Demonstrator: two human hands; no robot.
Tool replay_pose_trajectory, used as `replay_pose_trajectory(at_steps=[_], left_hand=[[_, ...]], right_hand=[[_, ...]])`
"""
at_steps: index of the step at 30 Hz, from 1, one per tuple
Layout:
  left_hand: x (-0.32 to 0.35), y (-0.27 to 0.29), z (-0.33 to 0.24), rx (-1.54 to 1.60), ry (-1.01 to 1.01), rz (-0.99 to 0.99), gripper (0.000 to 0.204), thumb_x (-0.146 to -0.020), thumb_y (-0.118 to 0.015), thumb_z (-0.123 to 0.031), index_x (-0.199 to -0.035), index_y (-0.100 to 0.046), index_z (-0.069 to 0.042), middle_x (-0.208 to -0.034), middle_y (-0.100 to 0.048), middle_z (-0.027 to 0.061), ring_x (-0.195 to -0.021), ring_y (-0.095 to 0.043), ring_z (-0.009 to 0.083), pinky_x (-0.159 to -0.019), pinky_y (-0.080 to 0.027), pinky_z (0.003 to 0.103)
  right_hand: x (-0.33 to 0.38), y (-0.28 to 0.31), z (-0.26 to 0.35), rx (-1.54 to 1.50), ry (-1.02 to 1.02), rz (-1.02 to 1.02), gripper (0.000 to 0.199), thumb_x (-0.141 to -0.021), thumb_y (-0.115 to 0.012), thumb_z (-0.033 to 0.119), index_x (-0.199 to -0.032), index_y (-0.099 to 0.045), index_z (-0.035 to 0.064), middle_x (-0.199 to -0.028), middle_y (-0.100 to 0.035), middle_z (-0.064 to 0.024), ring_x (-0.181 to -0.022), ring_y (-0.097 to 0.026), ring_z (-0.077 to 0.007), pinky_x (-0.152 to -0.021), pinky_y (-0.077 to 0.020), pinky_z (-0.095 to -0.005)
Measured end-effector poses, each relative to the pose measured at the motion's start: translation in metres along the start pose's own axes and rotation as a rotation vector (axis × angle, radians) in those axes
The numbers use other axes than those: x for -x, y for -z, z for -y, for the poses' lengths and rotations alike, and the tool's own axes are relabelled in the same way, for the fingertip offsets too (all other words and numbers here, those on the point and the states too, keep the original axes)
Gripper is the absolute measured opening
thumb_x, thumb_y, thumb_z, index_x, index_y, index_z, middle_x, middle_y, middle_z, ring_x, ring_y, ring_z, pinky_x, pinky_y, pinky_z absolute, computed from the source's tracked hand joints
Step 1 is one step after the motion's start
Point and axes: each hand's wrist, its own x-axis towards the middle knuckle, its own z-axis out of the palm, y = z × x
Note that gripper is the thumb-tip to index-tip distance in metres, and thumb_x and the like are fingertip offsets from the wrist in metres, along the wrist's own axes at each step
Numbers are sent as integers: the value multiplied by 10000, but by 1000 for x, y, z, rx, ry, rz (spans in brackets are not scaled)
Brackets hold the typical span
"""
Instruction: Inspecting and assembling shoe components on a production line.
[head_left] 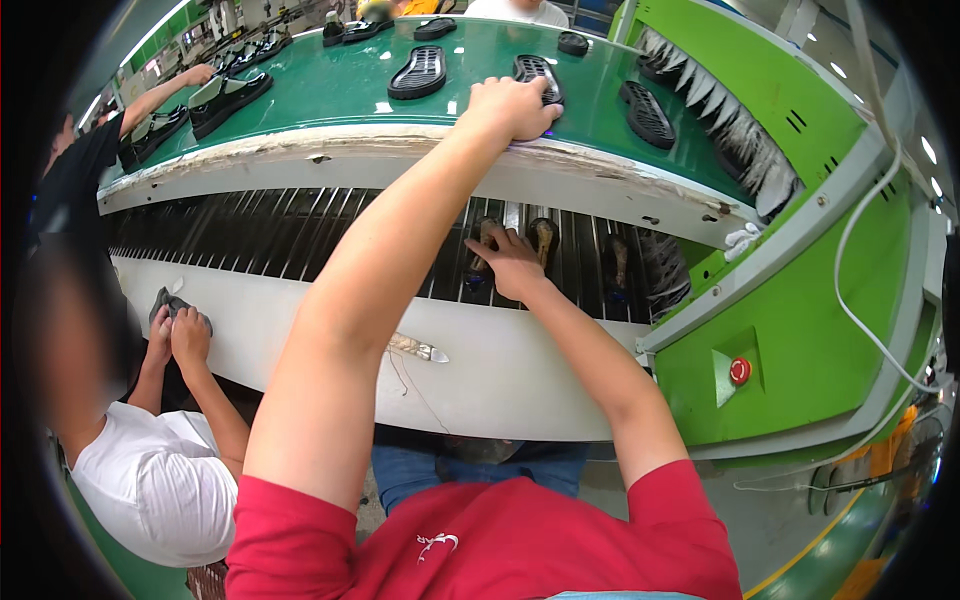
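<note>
A person in a red shirt stood at a two-level shoe conveyor, both bare arms reaching forward. The left hand point(512, 108) lay knuckles-up on the near edge of the upper green belt point(330, 90), fingers curled over the near end of a black shoe sole point(536, 72); whether it gripped the sole or only rested on it could not be told. The right hand point(508, 264) reached lower, onto the metal roller track point(300, 235) beneath the belt, its fingers spread loosely and touching a brownish shoe piece point(485, 240), with a second such piece point(544, 238) just beside it; no firm hold was visible. More black soles point(418, 72) lay well apart on the green belt, and finished dark shoes point(228, 98) sat toward its left. At the right stood a bright green machine housing point(800, 330) with a red round button point(739, 370). At lower left, a co-worker in a white shirt held a dark item in both hands point(175, 320) against the white side panel point(480, 370).
</note>
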Motion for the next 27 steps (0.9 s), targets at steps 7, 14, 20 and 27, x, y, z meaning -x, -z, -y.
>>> replay_pose_trajectory(at_steps=[7,14,20,27], left_hand=[[2,-2,-1,22,-7,-78,484,-1060,-562,-509,-1431,-657,-213,-1367,-682,237,-1305,-622,441,-1104,-488,550],[2,-7,-3,199,-53,-234,341,-1086,-568,-350,-1329,-687,-141,-1231,-630,333,-1123,-694,463,-954,-589,536],[-1,-6,5,208,-204,-457,211,-892,-747,-148,-1041,-767,0,-1246,-571,338,-1046,-701,462,-924,-619,519],[-5,-4,2,281,-139,-704,187,-849,-717,-49,-1010,-714,45,-1213,-617,273,-1038,-709,397,-927,-606,468]], right_hand=[[-38,-34,9,180,128,171,516,-890,-716,43,-1352,-712,273,-1577,-480,-74,-1583,-324,-321,-1203,-442,-525],[-7,4,-10,-563,78,-170,582,-715,-817,7,-1274,-694,111,-1350,-645,-103,-1316,-598,-375,-1086,-534,-472],[115,26,46,-867,-424,-549,706,-725,-985,270,-1272,-617,20,-1241,-688,-148,-1130,-693,-285,-995,-550,-399],[203,30,85,-532,-561,-432,640,-798,-933,345,-1248,-610,26,-1184,-674,-180,-1094,-690,-402,-932,-560,-476]])
